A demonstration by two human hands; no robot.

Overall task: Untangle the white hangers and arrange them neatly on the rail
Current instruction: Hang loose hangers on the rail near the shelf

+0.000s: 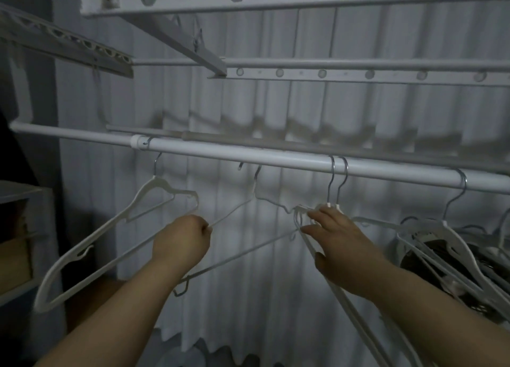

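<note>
A white rail [276, 157] runs across the view. A thin wire hanger [237, 252] hangs from it at the middle; my left hand [180, 245] is closed on its left arm. My right hand [339, 242] rests with spread fingers on two white hangers [331, 281] whose metal hooks sit side by side on the rail. The wire hanger's right end is caught among those two near my right fingertips. A thicker white hanger [116, 226] hangs tilted at the left. Several more white hangers [447, 245] bunch together at the right.
A pleated white curtain [276, 284] hangs behind the rail. Perforated white drying-rack bars [358, 73] run overhead. A dark basket [452, 270] sits behind the hangers at right. Shelving with boxes [16, 242] stands at the left edge.
</note>
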